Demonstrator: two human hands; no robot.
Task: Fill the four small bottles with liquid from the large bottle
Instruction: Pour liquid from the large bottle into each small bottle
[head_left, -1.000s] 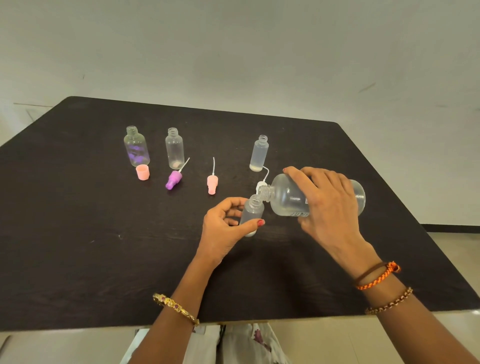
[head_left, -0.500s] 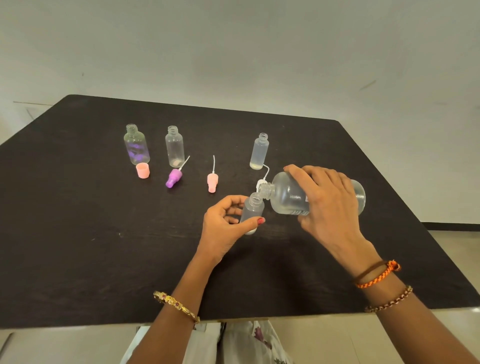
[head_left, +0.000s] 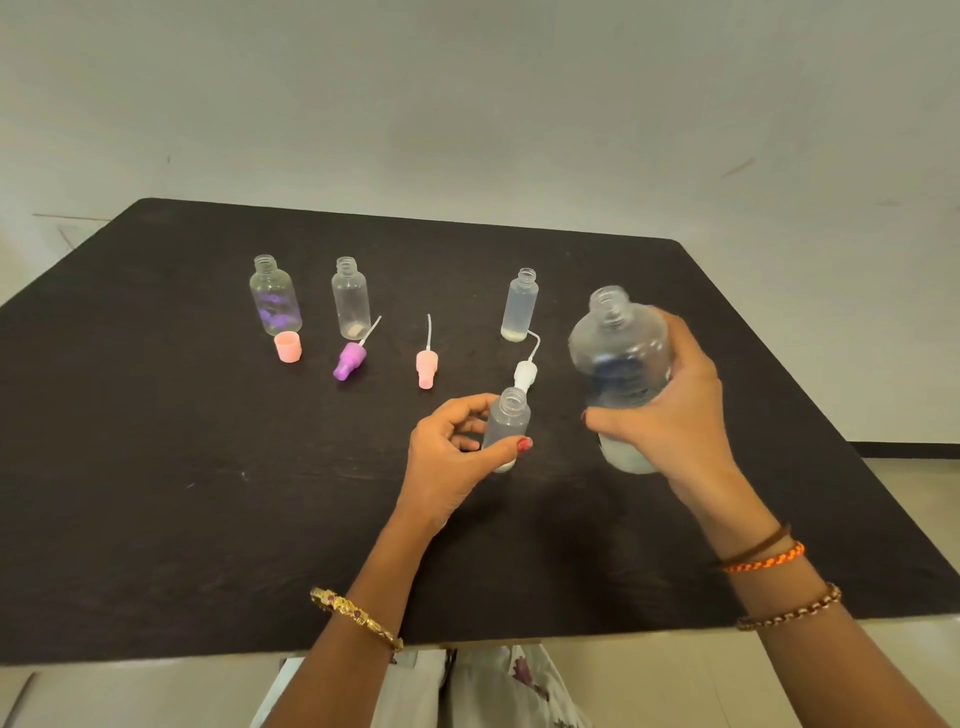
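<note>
While the left hand (head_left: 457, 457) pinched a small bottle (head_left: 506, 426) between thumb and fingers on the table (head_left: 156, 467), the right hand (head_left: 670, 415) wrapped its fingers round the big bottle (head_left: 618, 364), upright, just beside it.

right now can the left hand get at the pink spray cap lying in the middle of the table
Probably not as things stand: the left hand grips a small bottle. The pink spray cap lies apart just beyond it with bare table between, so once it lets go, likely yes.
</note>
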